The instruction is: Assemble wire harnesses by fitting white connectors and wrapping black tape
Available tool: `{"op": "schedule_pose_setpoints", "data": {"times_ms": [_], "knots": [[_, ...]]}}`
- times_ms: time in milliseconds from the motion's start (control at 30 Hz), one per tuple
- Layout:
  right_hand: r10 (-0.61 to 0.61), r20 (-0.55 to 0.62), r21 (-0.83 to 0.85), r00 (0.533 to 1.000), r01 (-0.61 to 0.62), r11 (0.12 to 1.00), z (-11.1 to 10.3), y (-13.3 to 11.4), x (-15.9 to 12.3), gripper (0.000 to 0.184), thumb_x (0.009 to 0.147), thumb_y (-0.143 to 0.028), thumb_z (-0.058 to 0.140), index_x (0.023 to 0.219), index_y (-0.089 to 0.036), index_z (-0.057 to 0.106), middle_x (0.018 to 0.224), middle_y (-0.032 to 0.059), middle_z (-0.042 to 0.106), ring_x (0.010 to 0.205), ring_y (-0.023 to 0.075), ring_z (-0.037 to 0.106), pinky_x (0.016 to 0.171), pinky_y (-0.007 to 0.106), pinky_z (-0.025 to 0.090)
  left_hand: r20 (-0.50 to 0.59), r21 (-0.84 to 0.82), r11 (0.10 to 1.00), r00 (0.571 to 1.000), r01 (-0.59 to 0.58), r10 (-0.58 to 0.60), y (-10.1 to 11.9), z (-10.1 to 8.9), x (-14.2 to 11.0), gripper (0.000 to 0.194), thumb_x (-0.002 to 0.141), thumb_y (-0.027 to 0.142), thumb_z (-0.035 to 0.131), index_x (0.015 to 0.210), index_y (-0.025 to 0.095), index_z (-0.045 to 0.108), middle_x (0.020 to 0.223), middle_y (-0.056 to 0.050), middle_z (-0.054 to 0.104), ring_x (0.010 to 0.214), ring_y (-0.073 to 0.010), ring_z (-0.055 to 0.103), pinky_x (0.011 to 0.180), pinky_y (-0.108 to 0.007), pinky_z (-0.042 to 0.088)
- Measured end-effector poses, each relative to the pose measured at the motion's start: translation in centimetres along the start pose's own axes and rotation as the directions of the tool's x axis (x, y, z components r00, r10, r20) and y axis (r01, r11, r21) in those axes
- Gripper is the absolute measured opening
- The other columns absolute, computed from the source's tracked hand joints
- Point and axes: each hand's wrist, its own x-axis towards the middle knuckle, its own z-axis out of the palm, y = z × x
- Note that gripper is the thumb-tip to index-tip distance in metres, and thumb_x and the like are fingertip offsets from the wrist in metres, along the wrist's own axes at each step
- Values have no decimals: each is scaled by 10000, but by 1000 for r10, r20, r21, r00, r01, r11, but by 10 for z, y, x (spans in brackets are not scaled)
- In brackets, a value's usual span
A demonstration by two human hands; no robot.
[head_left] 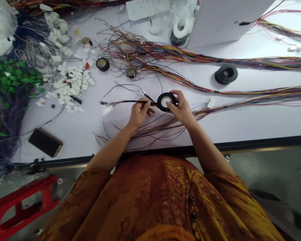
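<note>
Between thumb and fingers, my left hand (139,113) pinches a wire bundle (126,101) partly wrapped in black, whose end with a small connector points left. My right hand (182,108) grips a roll of black electrical tape (161,97) with a pale core, thumb over its middle. The roll sits against the wires just right of my left fingers. Where the tape's loose end runs is too small to make out. Beneath both forearms lies a loose harness of coloured wires (165,126), and a white connector (211,103) rests right of my right hand.
Long wire harnesses (180,53) stretch across the white table. Behind my hands are more tape rolls (102,64) and a dark ring-shaped roll (226,74). White connectors (70,83), green connectors (15,75) and a phone (45,142) lie left. A red stool (46,190) stands below the edge.
</note>
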Motion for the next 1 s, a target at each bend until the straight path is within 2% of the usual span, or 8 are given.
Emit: {"op": "schedule_pose_setpoints", "data": {"times_ms": [200, 333, 467, 567, 667, 767, 900, 1000], "knots": [[-101, 32, -240, 994, 106, 965, 31, -14, -53, 603, 930, -288, 488, 1519, -230, 377, 1328, 131, 618, 1071, 257, 654, 918, 405, 548, -67, 99, 995, 998, -15, 21, 31, 6, 11, 387, 881, 572, 645, 872, 202, 533, 799, 0, 723, 332, -41, 498, 291, -183, 313], [-53, 181, -260, 982, 100, 960, 35, -15, -60, 518, 937, -268, 490, 1451, -206, 493, 1202, 123, 686, 920, 225, 675, 819, 354, 547, -71, 173, 983, 995, -63, 76, 46, 13, 4, 322, 953, 530, 557, 909, 211, 549, 832, -4, 710, 471, -80, 617, 417, -201, 455], [-175, 85, -209, 981, 189, 959, 4, -44, -20, 299, 979, -277, 450, 1110, -175, 699, 1025, 88, 709, 845, 172, 645, 790, 301, 509, 28, 464, 856, 970, -228, 243, 42, 21, -15, 179, 1008, 366, 504, 972, 211, 587, 918, -49, 698, 791, -161, 712, 677, -279, 567], [-222, 309, -223, 925, 297, 928, -3, -76, 30, 241, 951, -237, 512, 1065, -174, 714, 945, 59, 716, 844, 164, 641, 803, 291, 497, 155, 704, 635, 942, -317, 298, 30, 22, -27, 121, 953, 163, 529, 1034, 208, 606, 967, -88, 686, 766, -206, 681, 638, -328, 526], [-168, 539, -404, 825, 428, 808, 22, -98, 71, 97, 810, -127, 674, 882, -149, 734, 860, 71, 700, 904, 219, 656, 866, 345, 493, 229, 800, 508, 945, -319, 232, 21, 22, -33, 238, 895, 71, 509, 1066, 204, 607, 1049, -114, 680, 728, -218, 667, 579, -335, 488], [38, 644, -605, 764, 479, 635, 62, -101, 92, 164, 619, -14, 774, 659, -140, 677, 661, 50, 609, 902, 283, 659, 849, 414, 505, 273, 834, 432, 937, -344, 218, 19, 23, -33, 318, 846, 21, 476, 1086, 191, 594, 1107, -122, 677, 851, -236, 691, 611, -323, 509], [108, 653, -628, 750, 456, 631, 89, -94, 104, 245, 517, -18, 820, 616, -161, 646, 569, 1, 527, 905, 290, 647, 838, 434, 501, 292, 839, 403, 927, -366, 235, 13, 24, -32, 320, 827, -3, 443, 1063, 161, 584, 1127, -152, 659, 903, -251, 687, 616, -324, 512], [-25, 672, -488, 740, 468, 737, 70, -90, 106, 258, 595, -79, 773, 822, -184, 710, 709, 11, 636, 910, 245, 642, 854, 365, 492, 223, 777, 516, 924, -360, 309, 8, 20, -31, 215, 883, 52, 443, 996, 181, 572, 1141, -144, 637, 810, -202, 666, 560, -299, 481]]}}
